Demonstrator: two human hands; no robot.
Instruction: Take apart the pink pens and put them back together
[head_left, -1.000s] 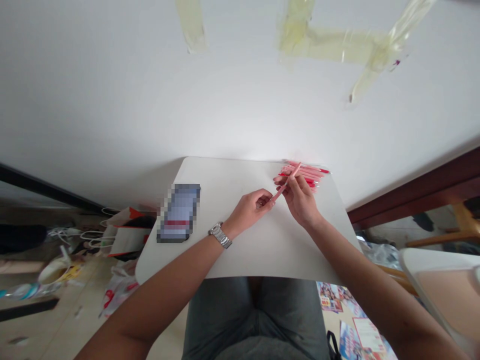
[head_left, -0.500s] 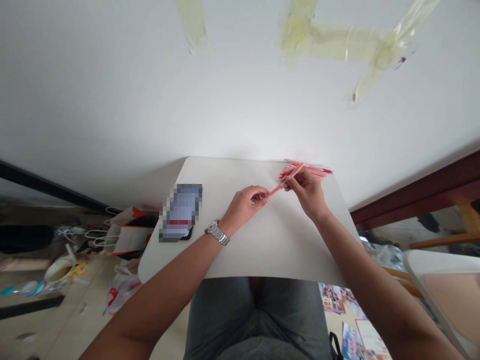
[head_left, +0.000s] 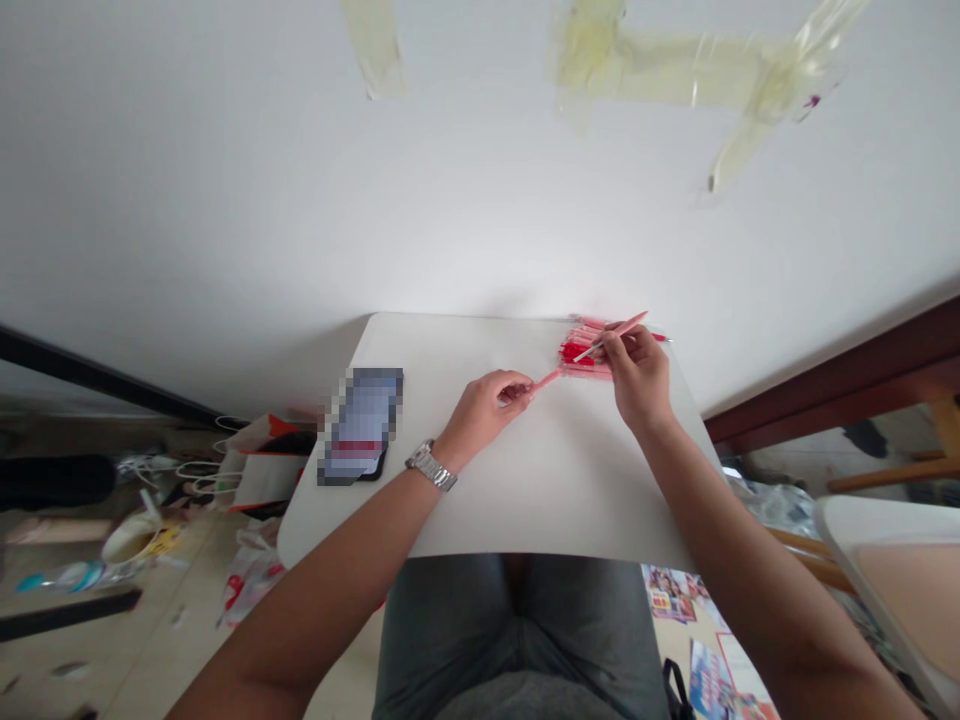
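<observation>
My left hand (head_left: 487,408) pinches one end of a short pink pen barrel (head_left: 548,380), which points to the upper right. In my right hand (head_left: 643,378) is the other pink pen section (head_left: 632,322), with a thin whitish refill (head_left: 586,353) sticking out toward the lower left. The two pen parts are apart. Several pink and red pens (head_left: 576,353) lie in a pile behind and under my right fingers, partly hidden by them. All of this is at the far right of the white table (head_left: 480,510).
A phone (head_left: 364,425), its picture pixelated, lies on the table's left side. The taped white wall (head_left: 465,200) rises at the back edge. Bags (head_left: 259,480) and a bottle (head_left: 75,577) are on the floor at left; a white-edged chair (head_left: 892,530) stands at right.
My right hand has moved right and slightly away from the left, drawing the pen apart so that the refill shows. My left hand has barely moved and keeps its piece.
</observation>
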